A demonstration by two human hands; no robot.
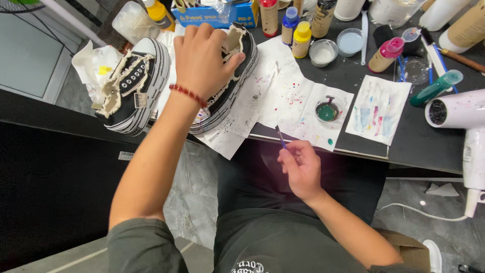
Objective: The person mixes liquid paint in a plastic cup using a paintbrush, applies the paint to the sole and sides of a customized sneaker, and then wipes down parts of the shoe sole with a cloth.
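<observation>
Left hand (202,58): grip closed over black shoe (230,86) on tabletop (419,136) | right hand (300,169): narrow grip pinching brush (280,136) | green paint dish (327,110) nearby

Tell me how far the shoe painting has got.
Done: green paint sits mixed in the small dish, and the paper sheets carry speckles and test smears. In hand: the left hand grips the right-side shoe, while the right hand holds a thin brush off the table edge. Left: no fresh colour shows on either shoe; the other shoe lies untouched.
</observation>
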